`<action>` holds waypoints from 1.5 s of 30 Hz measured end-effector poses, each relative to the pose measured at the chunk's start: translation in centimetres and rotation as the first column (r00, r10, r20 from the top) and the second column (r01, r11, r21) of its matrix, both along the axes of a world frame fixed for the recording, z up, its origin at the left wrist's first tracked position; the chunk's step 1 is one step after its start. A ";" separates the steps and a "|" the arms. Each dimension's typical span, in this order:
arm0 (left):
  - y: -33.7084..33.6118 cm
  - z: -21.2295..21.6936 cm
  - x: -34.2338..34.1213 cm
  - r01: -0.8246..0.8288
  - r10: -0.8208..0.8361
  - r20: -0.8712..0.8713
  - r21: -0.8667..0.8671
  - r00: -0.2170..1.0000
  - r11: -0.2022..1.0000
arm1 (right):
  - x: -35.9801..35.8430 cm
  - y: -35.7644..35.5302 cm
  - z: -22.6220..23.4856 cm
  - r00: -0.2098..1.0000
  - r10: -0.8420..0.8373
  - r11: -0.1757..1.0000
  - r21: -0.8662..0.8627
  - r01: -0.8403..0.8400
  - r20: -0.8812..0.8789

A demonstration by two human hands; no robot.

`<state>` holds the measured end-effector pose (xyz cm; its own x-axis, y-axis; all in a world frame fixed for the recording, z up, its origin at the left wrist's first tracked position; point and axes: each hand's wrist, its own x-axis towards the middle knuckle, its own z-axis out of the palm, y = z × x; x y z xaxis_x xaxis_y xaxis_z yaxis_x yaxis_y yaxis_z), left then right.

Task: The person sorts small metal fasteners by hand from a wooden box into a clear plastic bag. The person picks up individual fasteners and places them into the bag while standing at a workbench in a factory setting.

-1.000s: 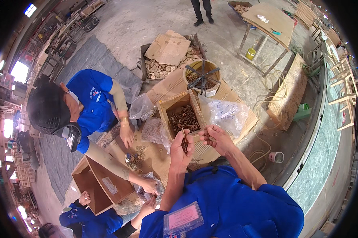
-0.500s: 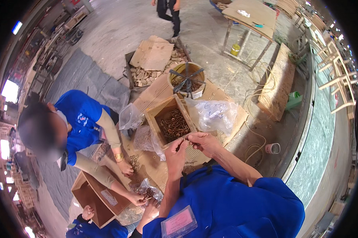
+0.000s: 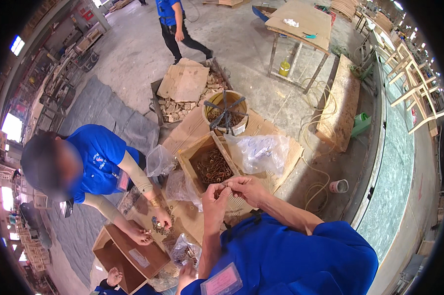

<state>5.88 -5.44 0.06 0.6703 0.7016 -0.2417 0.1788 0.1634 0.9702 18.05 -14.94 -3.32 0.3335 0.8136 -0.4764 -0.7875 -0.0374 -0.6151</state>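
My left hand [image 3: 215,197] and my right hand [image 3: 246,191] meet fingertip to fingertip at the near edge of a wooden box [image 3: 186,162]. Both are pinched closed around something too small to make out. Inside that box lies a heap of brownish metal screws or bolts [image 3: 213,168]. Just right of it rests a clear plastic bag [image 3: 261,153] with blue marks. Behind stands a round tub [image 3: 242,129] holding more small metal pieces, with dark straps crossed over its top. Cardboard [image 3: 286,142] lies under these things.
At left a co-worker in blue [image 3: 96,162] reaches over small rings [image 3: 159,227] on the cardboard. A second wooden box [image 3: 155,253] and a bag of metal parts [image 3: 185,250] are close by. Another person [image 3: 171,24] walks behind. A table [image 3: 300,22] stands far right, a long bench [image 3: 394,182] nearer.
My hands stay pinched together and sit slightly lower in view. The left co-worker's hand has drawn back from the parts bag toward the second box. The walking person shows more fully, farther left.
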 end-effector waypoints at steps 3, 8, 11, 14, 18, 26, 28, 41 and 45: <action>-0.2 0.9 0.3 0.008 -0.008 0.001 0.034 1.000 0.999 | -0.4 0.1 0.2 0.990 -0.049 0.998 0.034 0.054 -0.133; -0.2 1.6 0.2 0.055 -0.048 -0.070 0.095 0.996 0.994 | -0.7 0.3 -0.5 0.987 -0.103 0.992 0.067 0.112 -0.126; -0.1 0.8 0.3 0.033 -0.033 -0.002 0.049 0.999 0.998 | -0.5 0.2 -0.5 0.995 -0.070 0.994 0.083 0.075 -0.071; -1.1 1.9 0.8 -0.084 0.091 0.116 -0.063 0.989 0.994 | 0.2 -0.3 0.6 0.993 -0.047 0.991 0.116 0.059 -0.105; -0.7 1.1 0.2 -0.003 0.012 0.079 -0.112 0.997 0.994 | 1.1 -0.7 0.6 0.981 0.038 0.991 0.130 -0.013 -0.193; -0.7 0.1 0.0 0.040 -0.035 0.089 -0.052 0.995 0.998 | 1.3 -1.2 1.4 0.964 0.097 0.991 0.108 -0.072 -0.246; -0.8 0.2 0.1 0.049 -0.037 0.126 -0.096 0.991 0.994 | 1.3 -1.3 1.5 0.975 0.142 0.985 0.124 -0.122 -0.173; 0.3 0.6 0.4 -0.170 0.177 -0.055 0.116 0.983 0.979 | 1.1 -0.9 5.3 0.846 0.329 0.944 -0.158 -0.288 0.421; 1.0 0.4 -0.9 -0.010 -0.001 0.062 0.184 0.998 0.983 | 1.1 -0.7 7.6 0.714 0.350 0.937 -0.218 -0.275 0.606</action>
